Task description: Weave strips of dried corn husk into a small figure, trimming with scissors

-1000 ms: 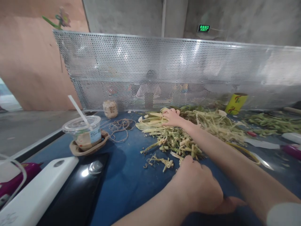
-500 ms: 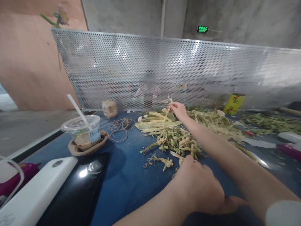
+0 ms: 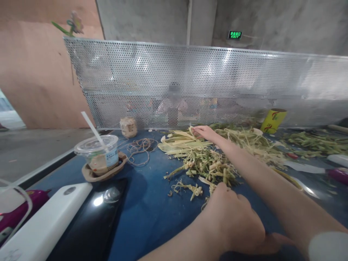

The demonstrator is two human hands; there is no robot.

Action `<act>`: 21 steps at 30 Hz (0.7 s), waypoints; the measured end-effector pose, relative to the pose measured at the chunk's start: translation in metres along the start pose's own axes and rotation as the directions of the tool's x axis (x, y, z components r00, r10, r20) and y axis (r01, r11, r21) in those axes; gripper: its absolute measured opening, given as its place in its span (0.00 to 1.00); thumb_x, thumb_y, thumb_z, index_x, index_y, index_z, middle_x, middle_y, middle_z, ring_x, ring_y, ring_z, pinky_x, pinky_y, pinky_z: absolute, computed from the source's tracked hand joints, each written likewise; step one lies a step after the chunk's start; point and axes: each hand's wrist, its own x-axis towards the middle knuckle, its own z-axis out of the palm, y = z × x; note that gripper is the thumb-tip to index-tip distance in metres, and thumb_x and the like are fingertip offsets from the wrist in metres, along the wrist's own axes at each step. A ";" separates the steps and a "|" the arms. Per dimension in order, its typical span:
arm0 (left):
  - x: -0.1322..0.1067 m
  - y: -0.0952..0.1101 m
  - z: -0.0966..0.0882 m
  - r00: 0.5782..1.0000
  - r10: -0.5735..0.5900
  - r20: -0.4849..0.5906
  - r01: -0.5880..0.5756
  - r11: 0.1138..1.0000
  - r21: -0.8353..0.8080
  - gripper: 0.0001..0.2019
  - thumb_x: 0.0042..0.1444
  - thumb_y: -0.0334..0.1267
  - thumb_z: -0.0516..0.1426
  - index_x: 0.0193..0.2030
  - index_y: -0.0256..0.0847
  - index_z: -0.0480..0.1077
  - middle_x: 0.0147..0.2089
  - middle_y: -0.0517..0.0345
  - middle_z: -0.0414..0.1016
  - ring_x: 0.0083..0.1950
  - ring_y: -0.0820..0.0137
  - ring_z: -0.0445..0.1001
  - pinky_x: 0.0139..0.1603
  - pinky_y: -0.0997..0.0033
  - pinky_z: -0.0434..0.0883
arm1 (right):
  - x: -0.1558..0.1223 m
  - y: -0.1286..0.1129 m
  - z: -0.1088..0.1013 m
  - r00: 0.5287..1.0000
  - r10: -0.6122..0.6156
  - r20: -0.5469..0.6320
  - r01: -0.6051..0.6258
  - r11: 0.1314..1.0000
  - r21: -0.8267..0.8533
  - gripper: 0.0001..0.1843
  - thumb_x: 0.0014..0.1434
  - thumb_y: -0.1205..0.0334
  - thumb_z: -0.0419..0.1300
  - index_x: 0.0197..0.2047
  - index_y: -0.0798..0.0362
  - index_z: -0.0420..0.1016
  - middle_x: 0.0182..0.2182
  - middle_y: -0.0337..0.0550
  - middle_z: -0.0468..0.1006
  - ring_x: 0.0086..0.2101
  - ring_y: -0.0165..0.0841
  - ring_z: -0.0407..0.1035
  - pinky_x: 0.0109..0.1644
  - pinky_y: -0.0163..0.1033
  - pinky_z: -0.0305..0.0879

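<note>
My left hand (image 3: 232,223) lies near the table's front edge, curled into a fist with its back toward me. Its fingertips meet the near edge of a heap of cut green and pale stalk pieces (image 3: 209,166); what it grips is hidden. My right arm stretches across the heap. My right hand (image 3: 205,132) is low over a bundle of long pale leaf strips (image 3: 181,143), fingers pressed together on the end of one strip.
The table top (image 3: 146,203) is blue. A plastic cup with a straw (image 3: 99,156), loose twine (image 3: 140,146) and a twine ball (image 3: 128,127) lie at the left. A white device (image 3: 46,221) sits front left, a yellow can (image 3: 272,120) far right. A perforated metal screen (image 3: 190,83) closes the back.
My right hand lifted a pale strip off the bundle half a second ago and has come back down onto it. My left fist has stayed put.
</note>
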 end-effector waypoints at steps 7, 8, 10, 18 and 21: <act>0.001 -0.001 0.004 1.000 0.010 0.005 -0.010 1.000 -0.002 0.28 0.55 0.57 0.42 0.43 0.39 0.73 0.38 0.44 0.77 0.41 0.57 0.73 0.42 0.54 0.62 | 0.009 0.009 0.020 0.978 0.081 0.191 -0.018 0.951 -0.308 0.13 0.59 0.59 0.52 0.46 0.55 0.67 0.45 0.45 0.69 0.42 0.33 0.66 0.45 0.44 0.65; 0.001 -0.001 0.004 1.000 0.002 -0.005 -0.002 1.000 -0.006 0.28 0.55 0.57 0.42 0.44 0.39 0.73 0.38 0.44 0.77 0.41 0.57 0.73 0.42 0.54 0.62 | 0.010 0.010 0.022 0.977 0.096 0.190 -0.026 0.939 -0.342 0.13 0.60 0.59 0.52 0.47 0.54 0.67 0.46 0.45 0.68 0.42 0.33 0.66 0.44 0.43 0.65; 0.000 0.000 0.005 1.000 -0.006 -0.016 0.006 1.000 -0.008 0.29 0.54 0.58 0.42 0.43 0.39 0.73 0.37 0.44 0.77 0.40 0.58 0.73 0.42 0.55 0.61 | 0.011 0.013 0.024 0.979 0.116 0.166 -0.042 0.918 -0.394 0.14 0.60 0.59 0.51 0.47 0.54 0.66 0.46 0.46 0.68 0.42 0.33 0.66 0.45 0.44 0.65; 0.001 0.000 0.005 1.000 0.018 -0.019 -0.018 1.000 -0.004 0.26 0.55 0.56 0.43 0.40 0.40 0.74 0.38 0.46 0.77 0.40 0.58 0.73 0.42 0.55 0.61 | 0.016 0.010 0.009 0.994 0.107 0.029 -0.087 0.915 -0.394 0.15 0.59 0.59 0.52 0.48 0.56 0.65 0.46 0.46 0.68 0.42 0.34 0.66 0.44 0.45 0.65; 0.001 0.000 0.004 1.000 0.015 0.002 -0.015 1.000 0.007 0.27 0.55 0.56 0.42 0.40 0.40 0.74 0.38 0.46 0.77 0.40 0.57 0.73 0.42 0.54 0.61 | 0.015 0.005 0.002 0.996 0.091 0.019 -0.078 0.931 -0.357 0.15 0.59 0.59 0.52 0.48 0.56 0.65 0.45 0.46 0.68 0.41 0.33 0.67 0.44 0.45 0.66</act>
